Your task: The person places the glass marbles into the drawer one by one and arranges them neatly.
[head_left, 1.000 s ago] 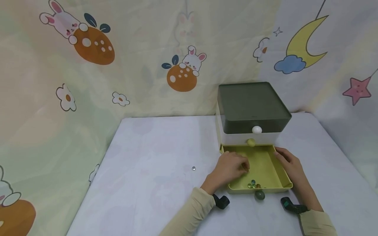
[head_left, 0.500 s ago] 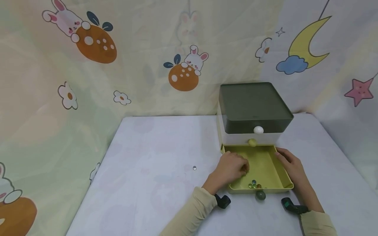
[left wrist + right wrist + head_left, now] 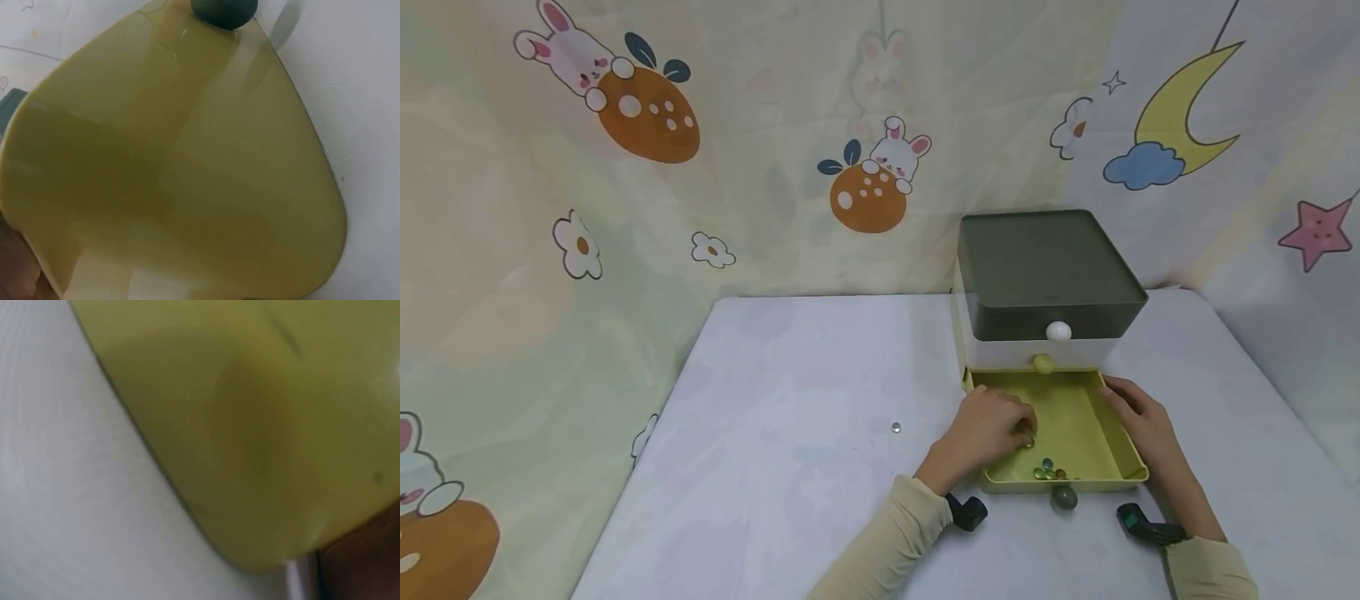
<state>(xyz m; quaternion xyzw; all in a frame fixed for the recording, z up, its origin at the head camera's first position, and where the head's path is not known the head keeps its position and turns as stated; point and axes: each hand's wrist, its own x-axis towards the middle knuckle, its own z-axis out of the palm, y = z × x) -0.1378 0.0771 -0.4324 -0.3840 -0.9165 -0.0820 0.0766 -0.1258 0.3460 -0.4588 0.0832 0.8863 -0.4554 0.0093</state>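
Observation:
A yellow-green drawer (image 3: 1078,417) is pulled out from the bottom of a small drawer cabinet (image 3: 1052,275). My left hand (image 3: 992,427) reaches over its left wall, fingers curled inside, pinching a small glass marble (image 3: 1030,443) at the fingertips. Several more glass marbles (image 3: 1048,473) lie together near the drawer's front wall. On the right side, my right hand (image 3: 1142,417) grips the drawer's side wall, thumb over the rim. In the left wrist view the drawer front (image 3: 187,162) fills most of the picture and hides the fingers' work.
One clear marble (image 3: 896,427) lies on the white table (image 3: 805,375), left of the drawer. A dark green knob (image 3: 1063,497) sticks out from the drawer front. Above, the cabinet has a white knob (image 3: 1058,332) and a yellow-green knob (image 3: 1043,363). A patterned cloth (image 3: 760,150) hangs behind.
A marble has come into sight beneath my left fingertips, and those fingers have shifted slightly. My right hand keeps its hold on the drawer. The head view has drifted a little.

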